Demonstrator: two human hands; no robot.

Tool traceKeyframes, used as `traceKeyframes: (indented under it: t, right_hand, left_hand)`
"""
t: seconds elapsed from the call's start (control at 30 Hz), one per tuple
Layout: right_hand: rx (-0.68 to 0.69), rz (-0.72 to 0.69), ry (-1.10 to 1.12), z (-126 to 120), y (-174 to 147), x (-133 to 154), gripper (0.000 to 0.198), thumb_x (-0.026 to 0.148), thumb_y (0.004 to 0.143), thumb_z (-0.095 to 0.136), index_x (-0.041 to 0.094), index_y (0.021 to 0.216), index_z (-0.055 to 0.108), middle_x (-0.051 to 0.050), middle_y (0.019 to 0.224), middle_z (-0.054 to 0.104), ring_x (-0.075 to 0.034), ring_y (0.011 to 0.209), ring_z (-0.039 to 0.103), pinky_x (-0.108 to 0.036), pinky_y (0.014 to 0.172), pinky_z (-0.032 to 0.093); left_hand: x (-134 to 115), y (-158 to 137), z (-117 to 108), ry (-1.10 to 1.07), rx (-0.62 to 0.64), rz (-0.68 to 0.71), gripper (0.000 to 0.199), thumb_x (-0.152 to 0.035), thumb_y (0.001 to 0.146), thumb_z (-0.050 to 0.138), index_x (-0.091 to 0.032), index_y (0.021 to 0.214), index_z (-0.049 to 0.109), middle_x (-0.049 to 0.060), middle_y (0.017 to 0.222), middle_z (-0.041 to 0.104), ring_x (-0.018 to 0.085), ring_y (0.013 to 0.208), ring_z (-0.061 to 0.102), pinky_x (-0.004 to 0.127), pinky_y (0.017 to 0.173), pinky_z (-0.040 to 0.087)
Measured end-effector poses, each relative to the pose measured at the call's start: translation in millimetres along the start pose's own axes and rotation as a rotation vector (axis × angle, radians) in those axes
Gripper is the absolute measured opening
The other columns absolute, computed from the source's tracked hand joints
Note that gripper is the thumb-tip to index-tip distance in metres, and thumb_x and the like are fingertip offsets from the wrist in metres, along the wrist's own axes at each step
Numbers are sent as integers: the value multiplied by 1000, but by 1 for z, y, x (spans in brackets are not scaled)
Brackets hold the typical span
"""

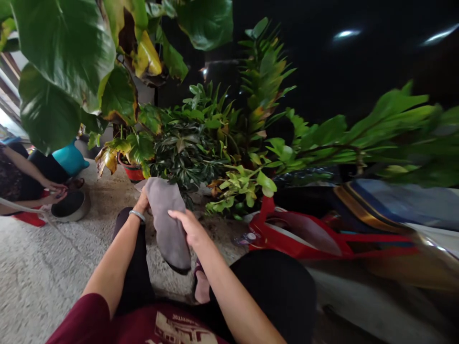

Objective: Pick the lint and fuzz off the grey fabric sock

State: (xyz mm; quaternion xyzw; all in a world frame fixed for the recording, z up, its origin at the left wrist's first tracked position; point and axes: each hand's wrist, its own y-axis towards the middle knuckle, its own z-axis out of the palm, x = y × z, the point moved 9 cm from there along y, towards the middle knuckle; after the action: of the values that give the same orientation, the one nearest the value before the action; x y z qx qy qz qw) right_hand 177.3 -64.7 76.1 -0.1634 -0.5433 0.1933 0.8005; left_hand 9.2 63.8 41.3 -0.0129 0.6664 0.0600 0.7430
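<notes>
A grey, sole-shaped fabric piece [167,215] is held up over the gap between my knees. Its surface looks soft, and a dark edge shows at its lower end. My left hand [142,200], with a silver bangle at the wrist, grips its upper left side; most of those fingers are hidden behind it. On the right side my right hand [188,227] holds it, the thumb lying across the front and the other fingers behind. Below it, part of my foot [202,286] shows in a dark strapped shoe.
Leafy potted plants [193,138] stand close in front, one in a red pot [131,169]. At right lies a red bag [287,239] beside stacked items. Another person's hands [55,188] are at far left, near a dark round bowl [71,205]. The floor [93,248] is rough concrete.
</notes>
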Motion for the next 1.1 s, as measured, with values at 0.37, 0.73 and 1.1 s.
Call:
traceKeyframes:
  t: [0.37,0.73,1.1]
  right_hand:
    - [-208,-391,359,-56,-24,117,26,27,58,79,19,82,74,-3,73,78,-26,76,76,-37,74,63]
    - [-285,-155,330,-60,-60,26,31,28,50,88,17,75,75,-3,63,76,-25,62,74,-33,61,62]
    - [-322,-42,313,-50,-8,20,14,23,53,77,20,64,69,-1,52,70,-27,65,74,-36,65,63]
  left_hand:
    - [0,-12,26,-200,133,-152,25,-25,57,81,-17,79,70,4,90,71,17,79,64,30,72,52]
    - [14,-16,46,-205,287,-244,62,-22,62,82,-15,123,71,7,93,75,20,86,70,30,74,54]
    - [14,-15,49,-179,322,-220,55,-30,63,82,-15,116,74,7,98,73,20,86,68,30,73,53]
